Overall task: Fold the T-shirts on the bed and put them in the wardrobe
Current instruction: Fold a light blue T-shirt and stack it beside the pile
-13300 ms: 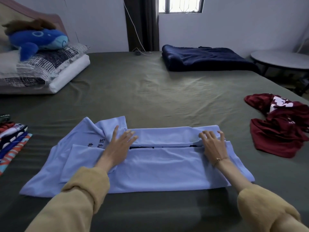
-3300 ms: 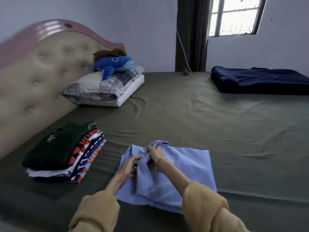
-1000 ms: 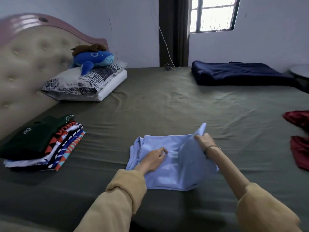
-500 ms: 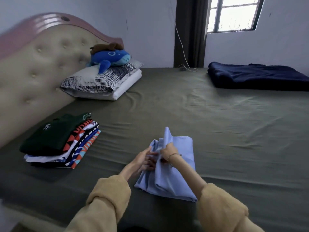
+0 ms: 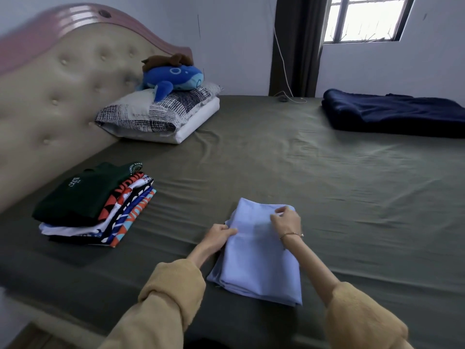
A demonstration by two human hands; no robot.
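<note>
A light blue T-shirt (image 5: 259,258) lies folded into a narrow rectangle on the olive bed sheet (image 5: 314,177), near the bed's front edge. My left hand (image 5: 220,235) pinches its left edge near the far end. My right hand (image 5: 286,220) rests on the far right corner with fingers curled onto the cloth. A stack of folded T-shirts (image 5: 93,205), dark green on top and patterned ones below, sits to the left by the headboard.
A padded headboard (image 5: 50,102) runs along the left. Two pillows (image 5: 161,117) with a blue plush toy (image 5: 171,78) lie at the back left. A folded navy blanket (image 5: 395,113) sits at the back right under the window.
The raised flap of the blue shirt has come down and the shirt now lies flat, folded. Both hands moved apart to its far edge.
</note>
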